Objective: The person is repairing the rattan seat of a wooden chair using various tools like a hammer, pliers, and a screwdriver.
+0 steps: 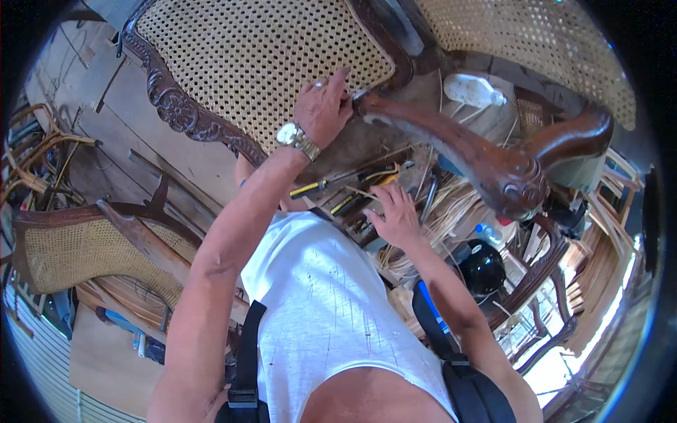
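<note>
1. Currently, the left hand (323, 109) is at the lower right edge of the cane panel (261, 56), in the upper middle of the frame. Its index finger reaches out and the others bend loosely; whether they pinch anything, I cannot tell.
2. The right hand (397, 218), right of centre, has its fingers spread and its thumb well apart. A thin strip (363, 192) ends beside them; contact is unclear.
3. For handling the panel well, light fingertip pressure near the carved frame (194, 116) seems best, since a hard push could strain the open weave. Keeping the watch (288, 134) off the cane would likely avoid snags.
4. The curved leg (451, 134) runs from the panel's corner toward the right, and probably limits reach on that side.
5. A black-and-yellow tool (308, 189) lies between the forearms, and loose strands (444, 218) crowd the area beyond the right hand; they could tangle.
6. Farther right are a black round object (483, 268) and a blue-capped bottle (488, 233). A white container (472, 90) sits at upper right, another caned chair (106, 247) at lower left.
</note>
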Demonstrator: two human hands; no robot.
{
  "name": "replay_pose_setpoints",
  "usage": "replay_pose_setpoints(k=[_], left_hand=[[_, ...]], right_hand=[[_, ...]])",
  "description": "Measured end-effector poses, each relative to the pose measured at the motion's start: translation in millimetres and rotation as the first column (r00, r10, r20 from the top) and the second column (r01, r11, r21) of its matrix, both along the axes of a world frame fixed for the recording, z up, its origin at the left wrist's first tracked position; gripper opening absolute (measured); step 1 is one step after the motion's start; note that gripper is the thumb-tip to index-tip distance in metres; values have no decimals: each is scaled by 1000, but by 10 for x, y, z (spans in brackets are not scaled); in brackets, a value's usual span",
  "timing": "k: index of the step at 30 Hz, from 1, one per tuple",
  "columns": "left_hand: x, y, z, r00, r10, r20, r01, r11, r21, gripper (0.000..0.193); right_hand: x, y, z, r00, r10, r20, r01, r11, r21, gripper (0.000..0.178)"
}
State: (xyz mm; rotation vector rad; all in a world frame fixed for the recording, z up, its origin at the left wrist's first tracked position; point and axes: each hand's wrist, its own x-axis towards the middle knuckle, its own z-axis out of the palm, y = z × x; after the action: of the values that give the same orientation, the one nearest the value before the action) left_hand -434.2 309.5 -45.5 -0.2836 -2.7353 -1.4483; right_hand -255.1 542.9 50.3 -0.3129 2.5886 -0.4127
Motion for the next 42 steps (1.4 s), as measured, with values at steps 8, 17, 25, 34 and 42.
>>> replay_pose_setpoints(k=[8,17,25,34,42], left_hand=[[-15,-15,-34,999,-29,-27,28,999,-46,61],[-42,-28,-107,997,-34,-70,30,997,-66,59],[-54,-52,-206,999,-37,-32,33,992,-123,64],[-42,-86,-188,979,-91,-184,69,990,-123,69],[-48,-99,-219,976,-95,-198,64,985,-160,68]], right_hand=[[144,248,-320,997,32,-66,-28,998,63,21],[390,327,-128,867,-442,-228,419,896,-147,26],[1820,317,-259,646,-742,-181,752,659,-13,39],[2031,1138,-1036,-17,-909,-416,1000,-24,12,46],[3008,600,-1056,58,-954,-296,990,17,138,34]])
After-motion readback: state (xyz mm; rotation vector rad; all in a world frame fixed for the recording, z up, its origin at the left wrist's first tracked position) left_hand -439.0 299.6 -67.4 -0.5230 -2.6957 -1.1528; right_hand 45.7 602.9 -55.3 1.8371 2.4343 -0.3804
